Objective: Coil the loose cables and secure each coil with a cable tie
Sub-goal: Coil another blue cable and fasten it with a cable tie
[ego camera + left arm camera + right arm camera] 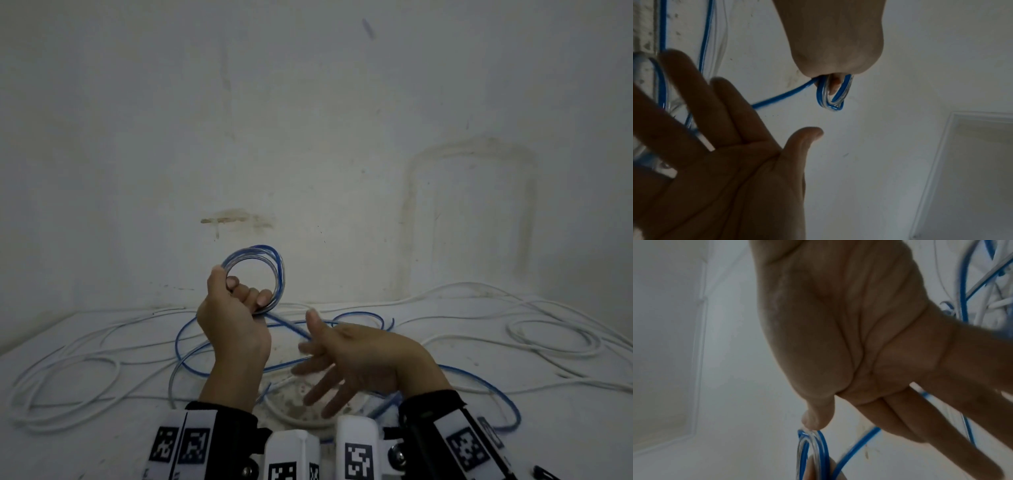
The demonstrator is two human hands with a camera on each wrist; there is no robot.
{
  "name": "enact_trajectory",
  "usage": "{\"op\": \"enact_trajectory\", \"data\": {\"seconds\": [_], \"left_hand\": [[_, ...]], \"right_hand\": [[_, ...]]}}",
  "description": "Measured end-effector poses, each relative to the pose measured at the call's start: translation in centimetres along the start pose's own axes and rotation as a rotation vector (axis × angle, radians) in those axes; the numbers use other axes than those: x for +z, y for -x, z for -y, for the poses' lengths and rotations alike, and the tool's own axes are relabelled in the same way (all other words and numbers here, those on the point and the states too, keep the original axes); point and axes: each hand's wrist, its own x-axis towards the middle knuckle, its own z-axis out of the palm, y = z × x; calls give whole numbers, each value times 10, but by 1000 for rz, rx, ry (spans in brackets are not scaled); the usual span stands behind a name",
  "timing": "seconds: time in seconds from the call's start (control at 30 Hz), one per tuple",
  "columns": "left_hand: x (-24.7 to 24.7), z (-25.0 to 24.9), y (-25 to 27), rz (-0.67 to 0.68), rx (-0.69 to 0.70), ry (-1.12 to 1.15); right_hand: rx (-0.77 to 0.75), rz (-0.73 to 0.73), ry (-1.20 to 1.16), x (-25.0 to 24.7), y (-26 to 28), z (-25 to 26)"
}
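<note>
The left hand point(233, 318) is raised above the white worktop point(513, 428), its fingers curled through a small blue coil point(255, 274) of several turns, thumb on the coil's left rim. From the coil the loose blue cable point(191, 363) drops to the worktop and loops wide, near and to the right. The right hand point(356, 363) hovers just right of the left, fingers spread and straight, holding nothing. White cables point(555, 335) sprawl over the worktop on both sides, toward the far wall point(308, 120).

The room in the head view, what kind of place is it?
Probably a plain indoor room: a bare, stained white wall, loose white cables over a pale surface, and what looks like a door frame.
</note>
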Motion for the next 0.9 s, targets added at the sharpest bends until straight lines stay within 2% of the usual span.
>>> {"op": "enact_trajectory", "data": {"seconds": [0.13, 0.27, 0.37, 0.53, 0.6, 0.77, 0.9], "left_hand": [[2, -3, 0, 16, -30, -32], [4, 6, 3, 57, -131, -128], [4, 12, 6, 111, -228, -231], [3, 20, 11, 190, -349, -386], [2, 23, 12, 217, -390, -445], [-3, 26, 13, 248, -490, -552], [-4, 24, 12, 238, -492, -635]], "right_hand": [[-242, -119, -224, -6, 2, 6], [-443, -424, -424, -3, -9, 9], [-468, -581, -426, -6, -11, 8], [-373, -718, -233, -12, -16, 6], [-319, -692, -183, -14, -16, 3], [-36, -472, 6, -21, -2, -5], [138, -289, 304, -27, 14, -6]]}}
